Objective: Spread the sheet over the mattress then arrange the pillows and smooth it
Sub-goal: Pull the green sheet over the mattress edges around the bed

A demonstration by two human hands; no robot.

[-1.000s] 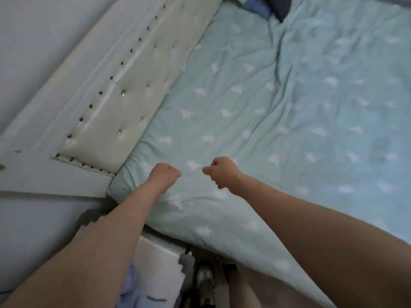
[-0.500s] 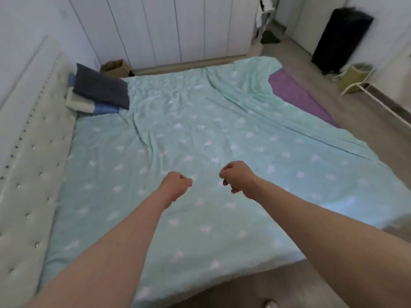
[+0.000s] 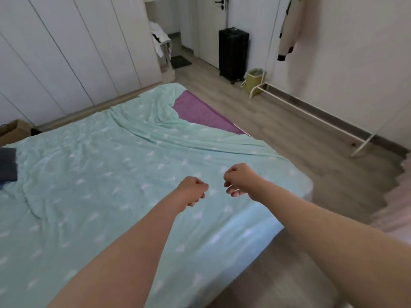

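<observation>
Holding both hands over the near right part of the bed, left hand (image 3: 193,191) and right hand (image 3: 240,180) curled into loose fists, fingers tucked in, gripping nothing visible. Hovering above the sheet (image 3: 106,174), contact with the cloth not determinable.

Lying mint-green with a white print across most of the mattress (image 3: 200,112); leaving a purple wedge of it bare at the far right corner, where the cloth is bunching in long folds. Running diagonally from that corner toward mid-bed, those folds. Sitting forward and slightly right of both fists, well apart from them; right hand nearer. Probably calling for a reach or a walk round to pull that corner.

Showing only a dark edge of pillow (image 3: 7,164) at the left border, cut off. Blurring the near bed edge.
</observation>
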